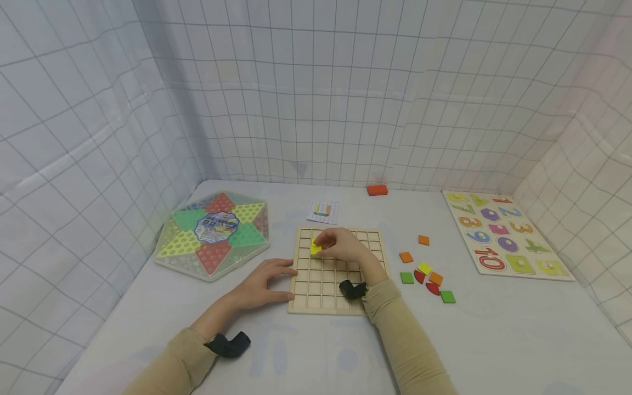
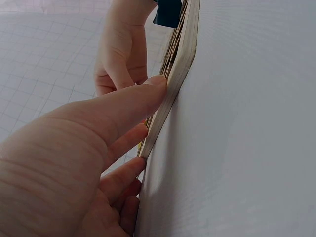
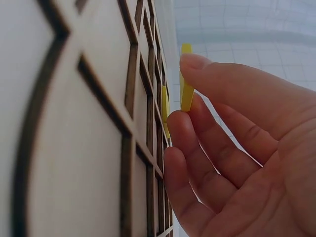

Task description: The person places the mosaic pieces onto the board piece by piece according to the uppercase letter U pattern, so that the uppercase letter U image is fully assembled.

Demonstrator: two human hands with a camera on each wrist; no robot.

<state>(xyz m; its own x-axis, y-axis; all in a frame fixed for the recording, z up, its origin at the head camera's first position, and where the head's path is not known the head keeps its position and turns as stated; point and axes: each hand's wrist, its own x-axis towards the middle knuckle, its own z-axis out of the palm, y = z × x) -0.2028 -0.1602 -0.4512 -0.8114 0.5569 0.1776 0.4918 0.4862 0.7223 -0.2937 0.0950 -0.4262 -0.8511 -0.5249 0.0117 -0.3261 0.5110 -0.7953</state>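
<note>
A yellow tile (image 3: 186, 79) is pinched between the thumb and fingers of my right hand (image 1: 340, 245), over the upper left part of a wooden grid board (image 1: 326, 312). Just behind it in the right wrist view, a second yellow piece (image 3: 165, 111) stands at the board's surface, partly hidden by the held one. My left hand (image 1: 261, 285) lies at the board's left side. Its extended thumb and fingertips touch the board's edge (image 2: 180, 69) in the left wrist view, without curling round it.
Right of the board lie several loose orange, green, red and yellow pieces (image 1: 407, 277). A small pattern card (image 1: 323, 212) and a red block (image 1: 377, 190) are behind it. A hexagonal Chinese checkers board (image 1: 212, 236) is at left, a number puzzle board (image 1: 508, 233) at right.
</note>
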